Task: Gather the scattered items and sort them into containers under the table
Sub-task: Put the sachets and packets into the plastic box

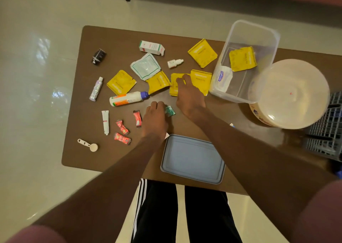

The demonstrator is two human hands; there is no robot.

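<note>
Several yellow sachets lie scattered on the brown table (77,150). My right hand (187,94) reaches onto one yellow sachet (174,84) at the table's middle, its fingers curled over the top edge. My left hand (154,118) rests nearer me, fingers curled round a small green packet (170,111) that sticks out to its right. A clear plastic tub (246,39) at the right holds another yellow sachet (242,58) and a white pack (223,79).
A white bottle (127,98), a white box (151,47), a dropper bottle (174,63), two tubes (96,89), red sachets (122,138), a scoop (88,145) and a dark cap (99,56) lie around. A blue lid (192,159) sits near me. A round tub (288,94) and grey crate (325,131) stand right.
</note>
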